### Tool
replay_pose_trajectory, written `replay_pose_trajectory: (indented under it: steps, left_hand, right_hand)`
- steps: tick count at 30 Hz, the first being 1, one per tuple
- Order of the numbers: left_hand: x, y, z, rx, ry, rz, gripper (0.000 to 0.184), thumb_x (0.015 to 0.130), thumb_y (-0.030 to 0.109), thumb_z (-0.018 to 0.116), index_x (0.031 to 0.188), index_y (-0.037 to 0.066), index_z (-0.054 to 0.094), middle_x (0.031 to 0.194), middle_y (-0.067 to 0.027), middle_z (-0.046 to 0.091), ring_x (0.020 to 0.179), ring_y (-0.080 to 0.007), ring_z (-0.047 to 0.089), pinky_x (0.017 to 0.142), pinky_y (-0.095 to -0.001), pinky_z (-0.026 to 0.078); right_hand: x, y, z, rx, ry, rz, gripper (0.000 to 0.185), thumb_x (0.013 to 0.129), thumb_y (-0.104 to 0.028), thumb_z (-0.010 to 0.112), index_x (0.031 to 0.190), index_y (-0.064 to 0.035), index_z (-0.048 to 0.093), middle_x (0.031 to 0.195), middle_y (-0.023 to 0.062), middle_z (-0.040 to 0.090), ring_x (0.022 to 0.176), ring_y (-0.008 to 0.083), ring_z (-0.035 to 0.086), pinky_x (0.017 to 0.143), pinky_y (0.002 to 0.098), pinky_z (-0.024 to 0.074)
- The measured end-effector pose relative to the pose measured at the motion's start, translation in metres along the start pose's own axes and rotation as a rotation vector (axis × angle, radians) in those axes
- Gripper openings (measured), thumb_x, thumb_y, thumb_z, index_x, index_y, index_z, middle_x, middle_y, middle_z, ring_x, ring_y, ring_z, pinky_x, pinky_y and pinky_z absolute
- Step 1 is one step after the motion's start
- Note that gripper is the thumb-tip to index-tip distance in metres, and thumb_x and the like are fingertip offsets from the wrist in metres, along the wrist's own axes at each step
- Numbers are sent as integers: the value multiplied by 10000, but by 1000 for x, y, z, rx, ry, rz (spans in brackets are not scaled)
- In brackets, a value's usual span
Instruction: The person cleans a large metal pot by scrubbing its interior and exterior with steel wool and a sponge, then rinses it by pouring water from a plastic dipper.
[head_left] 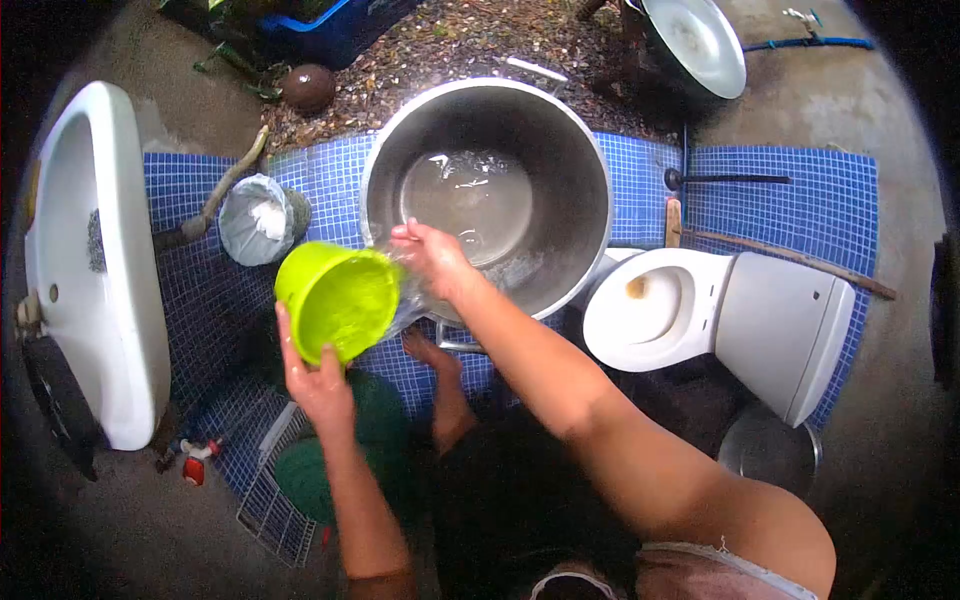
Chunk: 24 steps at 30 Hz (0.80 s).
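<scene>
My left hand (318, 385) grips a lime-green plastic tub (345, 300) by its near side, with the tub tilted to the right. Clear water (405, 300) spills from its mouth toward the large metal pot (590, 200). Over the pot's near left rim is my right hand (437, 258), fingers pointing left at the falling water and holding nothing. The pot stands upright with shallow, rippled water at its bottom. A metal handle (460, 345) shows on the pot's near side.
A white toilet (700, 300) stands right of the pot, a white basin (130, 300) at far left. A lined bin (250, 240) sits behind the tub. A green stool-like object (300, 475) and wire rack (275, 510) are lower left. Gravel (460, 40) lies beyond the blue tiles.
</scene>
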<state>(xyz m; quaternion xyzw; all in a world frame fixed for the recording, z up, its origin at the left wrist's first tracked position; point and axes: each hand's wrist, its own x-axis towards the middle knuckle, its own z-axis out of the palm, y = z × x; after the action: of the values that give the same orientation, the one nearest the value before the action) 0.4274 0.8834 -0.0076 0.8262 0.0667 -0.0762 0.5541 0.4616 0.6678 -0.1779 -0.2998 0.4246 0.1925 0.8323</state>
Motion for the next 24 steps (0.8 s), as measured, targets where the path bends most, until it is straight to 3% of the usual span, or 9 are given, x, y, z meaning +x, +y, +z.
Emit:
replay_pose_trajectory:
  steps: [1,2,4,7,16,17,19,22,24]
  left_hand:
    - [3,-3,17,137,24,183,753,907,-123,535,1633,5,383,1630,-220,454,1427,-345,532,1118,-399,482]
    - [5,10,33,179,28,178,699,905,-120,530,1593,-37,434,1645,-252,431,1549,-386,385,1255,-451,299]
    - [7,32,61,354,56,299,686,913,-114,551,1582,26,491,1633,-313,403,1522,-444,406,1211,-448,364]
    - [10,44,91,419,54,438,691,909,-132,564,1564,88,541,1674,-330,316,1516,-457,409,1201,-439,375]
    - [24,36,106,297,-39,813,879,869,-218,574,1556,330,570,1743,-307,129,1462,-385,497,1125,-425,468]
    - [26,26,93,344,13,789,825,938,-150,584,1624,294,471,1741,-289,159,1505,-399,441,1152,-432,448]
    - [24,-10,57,502,260,421,783,1004,-74,571,1681,252,353,1724,-260,239,1439,-404,502,1138,-426,469]
    - [17,-70,12,34,328,-101,802,1023,-39,560,1717,165,214,1676,-215,352,1389,-387,535,1126,-461,479]
    - [10,-109,-14,-78,409,-372,817,1012,-54,559,1718,165,210,1663,-205,380,1365,-391,561,1103,-489,492]
  right_hand:
    - [31,12,-19,8,0,-5,310,1111,-340,540,1152,-70,685,1158,77,718,1013,251,678,903,415,555]
    - [71,33,-48,-76,-125,-369,303,1100,-362,552,1164,-99,688,1162,78,718,1074,267,662,963,446,516]
    - [39,-14,-39,158,-121,-26,333,1084,-421,538,1197,-154,701,1225,85,722,1202,285,628,1102,514,409]
    - [-15,-69,-24,124,54,112,434,1099,-446,441,1292,-128,664,1309,128,730,1208,333,652,1063,536,470]
    - [10,-71,-99,453,-262,-122,452,1062,-406,545,1338,-55,616,1388,178,646,1245,411,616,1090,590,467]
    - [9,-66,-108,407,-123,-130,402,1058,-356,586,1322,-60,653,1330,128,686,1218,296,644,1037,495,534]
    - [-14,-50,-124,31,258,-162,358,1056,-369,607,1223,-67,705,1190,116,739,1115,323,694,974,502,560]
    - [-10,1,-176,-1011,500,-355,342,1046,-341,623,1080,-24,747,968,172,770,909,384,739,876,492,581]
    - [-49,29,-163,-1210,525,-430,350,1039,-342,614,1021,-17,741,945,219,751,920,428,721,878,521,560]
